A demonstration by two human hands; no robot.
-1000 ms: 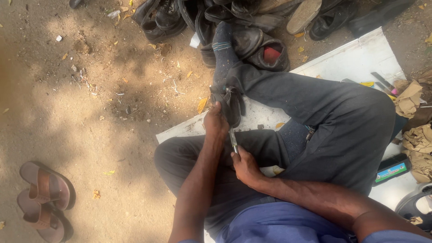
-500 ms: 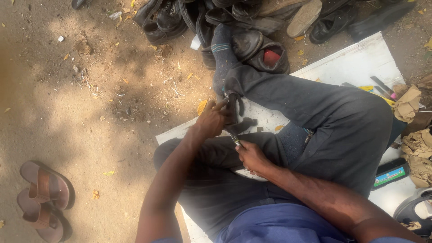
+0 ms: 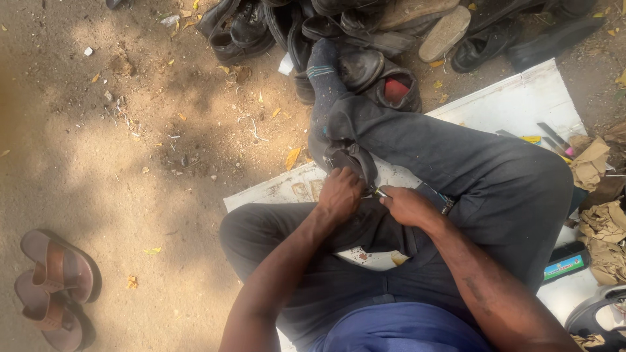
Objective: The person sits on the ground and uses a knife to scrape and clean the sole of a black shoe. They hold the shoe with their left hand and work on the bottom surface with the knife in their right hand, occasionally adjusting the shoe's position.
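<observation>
I sit on a white board (image 3: 521, 98) with legs crossed in dark trousers. My left hand (image 3: 339, 193) grips a dark shoe (image 3: 352, 160) that rests against my leg, just below my grey-socked foot (image 3: 323, 72). My right hand (image 3: 405, 205) is closed around a thin metal tool (image 3: 380, 193) whose tip meets the shoe beside my left hand. Most of the tool is hidden inside the fist.
A heap of dark shoes (image 3: 365, 32) lies at the top on the sandy ground. A pair of brown sandals (image 3: 55, 287) sits at the lower left. Hand tools (image 3: 551, 138), crumpled brown paper (image 3: 600, 202) and a small flat box (image 3: 564, 264) lie at the right.
Both hands have shifted slightly lower and closer together on the shoe. The tool, earlier seen sticking out between the hands, is now mostly hidden.
</observation>
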